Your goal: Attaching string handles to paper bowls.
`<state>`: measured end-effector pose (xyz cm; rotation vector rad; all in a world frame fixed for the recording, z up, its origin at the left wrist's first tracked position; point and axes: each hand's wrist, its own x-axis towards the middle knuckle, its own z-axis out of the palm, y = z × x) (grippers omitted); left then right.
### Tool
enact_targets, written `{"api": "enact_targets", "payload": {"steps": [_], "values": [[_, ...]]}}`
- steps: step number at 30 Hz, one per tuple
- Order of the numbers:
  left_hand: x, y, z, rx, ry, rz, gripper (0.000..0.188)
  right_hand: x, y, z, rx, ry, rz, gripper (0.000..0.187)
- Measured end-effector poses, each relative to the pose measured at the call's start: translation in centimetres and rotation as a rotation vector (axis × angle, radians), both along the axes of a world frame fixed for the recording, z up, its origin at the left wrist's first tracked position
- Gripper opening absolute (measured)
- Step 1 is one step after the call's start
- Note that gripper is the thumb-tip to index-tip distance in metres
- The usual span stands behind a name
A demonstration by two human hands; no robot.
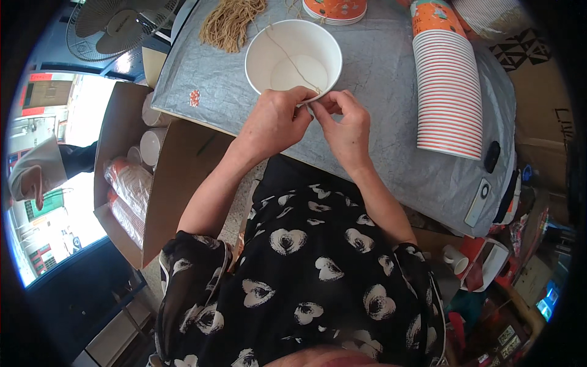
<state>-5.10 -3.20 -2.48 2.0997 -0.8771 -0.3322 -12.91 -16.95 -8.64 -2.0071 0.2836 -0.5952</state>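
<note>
A white paper bucket (259,68) stands at the near edge of the table, its open mouth toward me. Across its inside runs a thin tan string (287,54), from the far rim to the near rim. My left hand (276,122) is closed on the near rim, thumb and fingers bent round it. Just to its right, my right hand (346,127) is closed in a pinch where the string meets the rim. The string's end is hidden among the fingertips of both hands.
Tan strings (229,25) lie bundled at the far left; small orange-and-white pieces (194,98) lie nearer. Orange buckets (335,10) sit at the back. A long stack of paper buckets (448,92) and a phone (478,202) lie right. An open carton (177,183) stands left.
</note>
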Motion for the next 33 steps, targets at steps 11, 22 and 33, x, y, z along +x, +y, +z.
{"api": "enact_targets", "payload": {"steps": [11, 22, 33], "values": [[0.8, 0.2, -0.4, -0.002, -0.013, -0.052, 0.03, 0.6, 0.0, -0.9, 0.232, -0.143, 0.008, 0.006], [1.3, -0.4, -0.4, -0.119, 0.411, 0.022, 0.022, -3.1, -2.3, -1.9, 0.521, 0.073, 0.217, 0.005], [1.5, -0.2, -1.7, -0.134, 0.375, 0.011, 0.022, -2.7, -2.6, -3.2, 1.185, 0.144, 0.324, 0.038]]}}
